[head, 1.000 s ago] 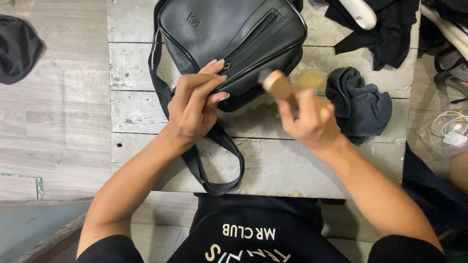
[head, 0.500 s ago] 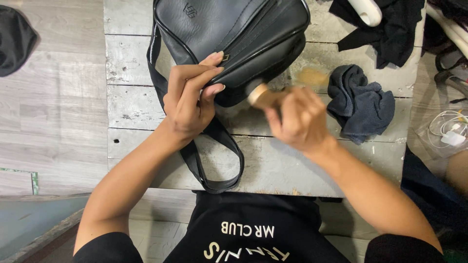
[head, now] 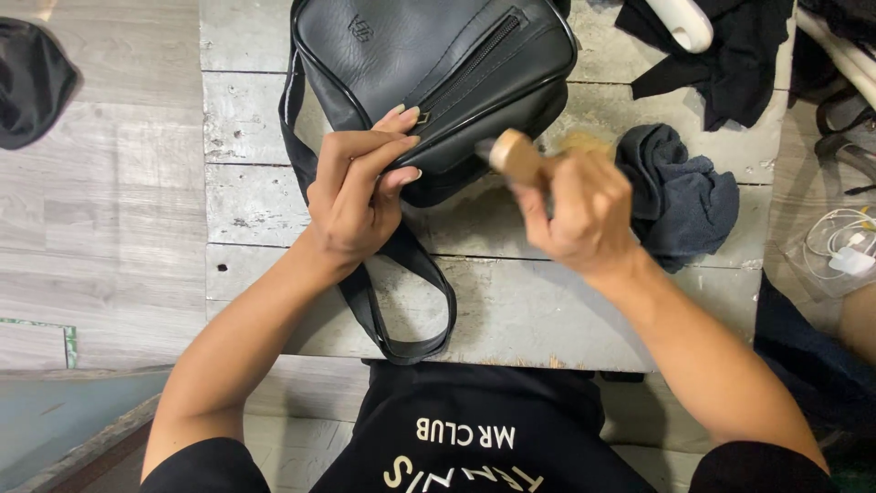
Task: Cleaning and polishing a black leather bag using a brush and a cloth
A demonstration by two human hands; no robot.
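Presently, bag (head: 429,64): soft, slick leather; best held by its lower edge.
Left hand (head: 356,196): pinched that edge.
Right hand (head: 584,215): fist round brush (head: 513,155).

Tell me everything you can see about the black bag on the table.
The black bag looks like smooth leather with piped edges. A diagonal zipper crosses its front, closed, and a small embossed mark sits near the top. It lies flat on the worn grey wooden table, its strap looping toward the person. The left hand pinches its lower edge; the right hand holds a wooden-handled brush against its side.
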